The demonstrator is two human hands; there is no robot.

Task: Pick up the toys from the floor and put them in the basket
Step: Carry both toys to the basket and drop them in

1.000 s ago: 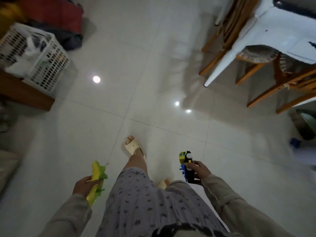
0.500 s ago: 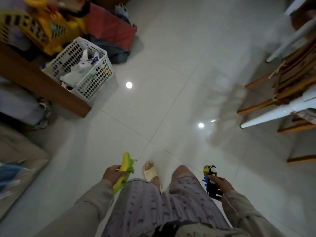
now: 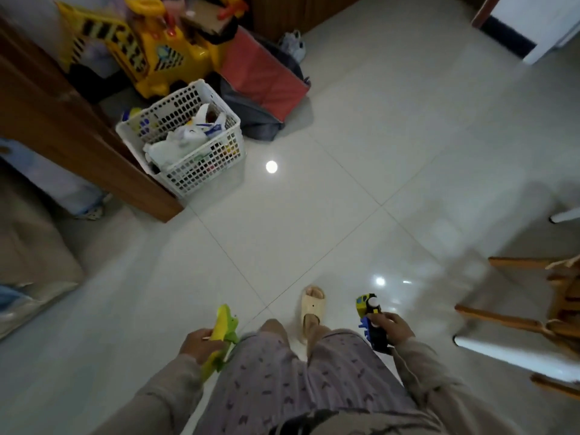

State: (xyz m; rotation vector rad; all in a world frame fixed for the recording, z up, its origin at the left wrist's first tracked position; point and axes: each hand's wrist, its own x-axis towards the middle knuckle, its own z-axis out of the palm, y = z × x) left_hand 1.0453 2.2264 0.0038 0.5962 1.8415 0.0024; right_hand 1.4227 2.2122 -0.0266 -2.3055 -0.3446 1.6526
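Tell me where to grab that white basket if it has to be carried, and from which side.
Grip the white basket by its top rim, probably at the two opposite short sides, coming from above. The rim is a solid band over perforated walls. The side by the wooden panel is blocked, so approach from the open floor side. Both hands hold toys now.

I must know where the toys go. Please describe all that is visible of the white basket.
The white basket is a rectangular plastic bin with lattice walls full of small holes and a smooth rim. It stands upright on the tiled floor, its left side against a brown wooden panel. It is already quite full: white plastic bags and small colourful items show inside. A yellow ride-on digger stands behind it. Neither hand touches it.
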